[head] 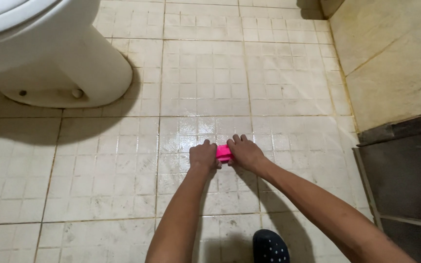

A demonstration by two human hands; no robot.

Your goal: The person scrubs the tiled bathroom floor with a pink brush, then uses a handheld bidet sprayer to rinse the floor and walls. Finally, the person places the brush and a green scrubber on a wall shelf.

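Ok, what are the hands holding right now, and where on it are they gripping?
A pink scrubbing block, pressed to the wet tiled floor. The left hand grips its left end and the right hand covers its right end; only the middle shows.

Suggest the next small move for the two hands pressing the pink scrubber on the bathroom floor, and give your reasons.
Probably push the pink scrubber forward, away from the body. The left hand and right hand both press it flat on the tiled floor, where the tiles around it look wet and glossy, while the grout lines farther ahead look dull and stained.
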